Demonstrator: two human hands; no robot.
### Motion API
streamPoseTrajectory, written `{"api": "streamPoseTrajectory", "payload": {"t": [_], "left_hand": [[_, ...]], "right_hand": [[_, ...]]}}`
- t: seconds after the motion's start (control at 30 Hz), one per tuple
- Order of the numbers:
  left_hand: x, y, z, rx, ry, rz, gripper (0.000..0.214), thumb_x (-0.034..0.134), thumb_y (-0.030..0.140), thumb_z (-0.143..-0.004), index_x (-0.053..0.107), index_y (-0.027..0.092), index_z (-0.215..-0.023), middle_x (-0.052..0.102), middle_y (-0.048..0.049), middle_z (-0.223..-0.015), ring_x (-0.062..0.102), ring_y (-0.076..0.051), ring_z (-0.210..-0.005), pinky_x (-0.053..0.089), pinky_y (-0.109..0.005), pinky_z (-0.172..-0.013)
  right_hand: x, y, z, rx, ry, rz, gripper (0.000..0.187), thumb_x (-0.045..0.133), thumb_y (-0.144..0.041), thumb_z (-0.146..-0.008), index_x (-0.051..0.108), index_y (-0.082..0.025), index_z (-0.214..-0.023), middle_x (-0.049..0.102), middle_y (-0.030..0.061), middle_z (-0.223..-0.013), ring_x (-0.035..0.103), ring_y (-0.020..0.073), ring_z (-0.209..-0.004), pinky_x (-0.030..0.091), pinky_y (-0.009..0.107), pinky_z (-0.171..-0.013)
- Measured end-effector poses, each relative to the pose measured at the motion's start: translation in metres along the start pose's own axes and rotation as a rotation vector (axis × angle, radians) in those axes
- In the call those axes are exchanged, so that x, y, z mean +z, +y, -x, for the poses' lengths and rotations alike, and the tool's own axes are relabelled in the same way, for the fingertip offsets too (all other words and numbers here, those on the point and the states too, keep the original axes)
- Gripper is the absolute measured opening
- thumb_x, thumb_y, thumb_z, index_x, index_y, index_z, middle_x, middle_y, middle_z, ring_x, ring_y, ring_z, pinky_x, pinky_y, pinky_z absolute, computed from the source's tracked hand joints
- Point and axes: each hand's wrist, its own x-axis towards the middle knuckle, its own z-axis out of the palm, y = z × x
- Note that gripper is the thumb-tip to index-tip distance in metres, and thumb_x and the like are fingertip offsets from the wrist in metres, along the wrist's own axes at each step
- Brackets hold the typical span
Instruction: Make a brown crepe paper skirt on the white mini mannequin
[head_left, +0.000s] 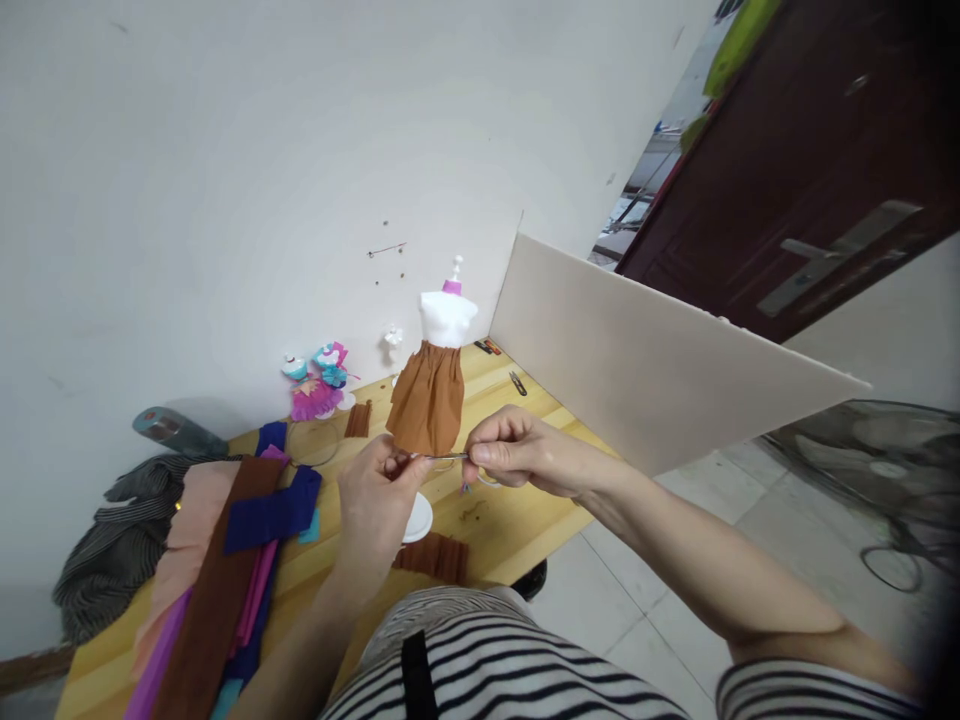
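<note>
A small white dress form [448,318] with a pink neck stands in front of me, wearing a gathered brown skirt [427,400]. My left hand [375,500] is closed, its thumb and fingers pinched at the skirt's lower hem. Between both hands, along that hem, runs a thin, straight metallic piece [450,456]; its exact kind is too small to make out. The fingers of my right hand [517,450] pinch its right end. Below the skirt shows a round white base [418,520], partly hidden by my left hand.
Folded brown, blue and pink strips [202,600] lie on the wooden table [517,540] at left, beside striped cloth [112,550] and a bottle [180,430]. Small dressed figures [315,385] stand by the wall. Thread snips [517,383] lie near an upright panel [637,350]. Pleated brown pieces [435,558] lie nearest me.
</note>
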Motion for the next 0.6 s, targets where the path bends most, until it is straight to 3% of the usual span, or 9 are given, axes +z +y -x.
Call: {"api": "streamPoseTrajectory", "payload": {"t": [0.37,0.6], "left_hand": [[-0.005,-0.005,0.000,-0.058,0.057,0.193,0.018,0.071,0.027,-0.062,0.056,0.017,-0.059,0.058,0.0034,-0.053,0.051,-0.010,-0.049,0.038,-0.022,-0.050],[-0.006,-0.007,-0.004,-0.043,0.073,0.239,0.019,0.073,0.028,-0.061,0.058,0.016,-0.060,0.060,0.0027,-0.055,0.053,-0.011,-0.051,0.040,-0.021,-0.050]], "right_hand": [[0.012,-0.005,-0.010,-0.001,-0.066,0.171,0.040,0.069,-0.049,-0.075,0.070,-0.009,-0.073,0.039,-0.0055,-0.049,0.027,0.0047,-0.046,0.017,0.021,-0.041],[0.012,-0.005,-0.008,-0.007,-0.026,0.218,0.045,0.066,-0.053,-0.076,0.070,-0.008,-0.077,0.042,-0.0039,-0.051,0.027,0.0052,-0.046,0.017,0.022,-0.043]]}}
